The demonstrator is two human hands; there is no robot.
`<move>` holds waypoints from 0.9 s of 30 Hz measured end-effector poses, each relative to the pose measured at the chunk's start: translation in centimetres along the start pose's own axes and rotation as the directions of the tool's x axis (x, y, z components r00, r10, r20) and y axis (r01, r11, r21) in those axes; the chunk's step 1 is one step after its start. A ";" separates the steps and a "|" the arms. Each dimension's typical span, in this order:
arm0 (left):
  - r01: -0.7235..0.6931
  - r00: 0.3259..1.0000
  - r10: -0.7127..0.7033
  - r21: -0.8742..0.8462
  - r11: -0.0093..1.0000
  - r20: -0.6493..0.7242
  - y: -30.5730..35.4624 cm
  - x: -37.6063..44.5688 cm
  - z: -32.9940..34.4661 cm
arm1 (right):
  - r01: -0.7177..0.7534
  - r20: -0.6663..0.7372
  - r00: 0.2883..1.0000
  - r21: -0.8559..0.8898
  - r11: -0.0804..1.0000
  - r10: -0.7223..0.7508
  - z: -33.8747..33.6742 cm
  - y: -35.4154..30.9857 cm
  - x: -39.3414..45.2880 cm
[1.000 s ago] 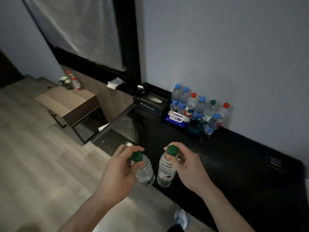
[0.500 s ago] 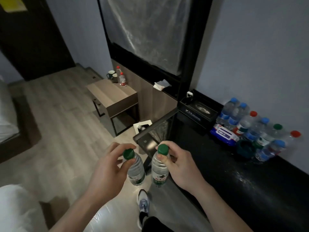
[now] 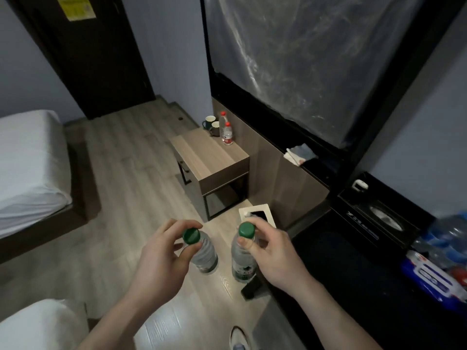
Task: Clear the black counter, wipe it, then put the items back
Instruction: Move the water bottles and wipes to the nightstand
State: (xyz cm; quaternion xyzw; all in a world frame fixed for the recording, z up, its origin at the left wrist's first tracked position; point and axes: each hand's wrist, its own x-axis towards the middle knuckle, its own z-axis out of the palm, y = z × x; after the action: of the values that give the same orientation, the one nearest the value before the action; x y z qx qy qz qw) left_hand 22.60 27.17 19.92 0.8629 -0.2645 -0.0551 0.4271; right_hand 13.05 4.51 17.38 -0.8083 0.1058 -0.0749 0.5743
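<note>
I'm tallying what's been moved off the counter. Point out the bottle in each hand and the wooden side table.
left-hand bottle [image 3: 205, 256], head view, clear ribbed body.
right-hand bottle [image 3: 243, 261], head view, body above the label.
wooden side table [image 3: 207, 155], head view, bare top.

Two clear water bottles with green caps hang low in the frame's centre, the left bottle [image 3: 203, 251] tilted, the right bottle [image 3: 242, 256] near upright. The black surface [image 3: 353, 274] fills the lower right, with a blurred cluster of bottles [image 3: 449, 238] and a blue wipes pack [image 3: 432, 276] at its right edge.
</note>
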 end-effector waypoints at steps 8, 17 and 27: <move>0.052 0.995 -0.056 -0.049 0.997 -0.079 -5.7 9.8 -4.4 | 0.011 0.078 0.997 -0.105 0.994 -0.003 3.1 -1.1 13.0; -0.015 0.999 0.012 -0.062 0.998 -0.041 -15.5 22.6 -10.4 | -0.023 -0.054 0.998 -0.214 0.976 0.012 10.3 -1.1 26.6; -0.063 0.993 0.063 -0.004 0.998 0.102 -24.2 36.2 -15.5 | -0.082 -0.232 0.972 -0.201 0.976 0.034 15.4 -1.9 38.5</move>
State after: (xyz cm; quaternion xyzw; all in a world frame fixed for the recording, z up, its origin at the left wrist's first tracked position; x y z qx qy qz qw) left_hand 68.43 31.90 15.86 0.8500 -0.3133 -0.0858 0.4148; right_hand 54.16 9.29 14.08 -0.8468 0.2018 -0.1386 0.4722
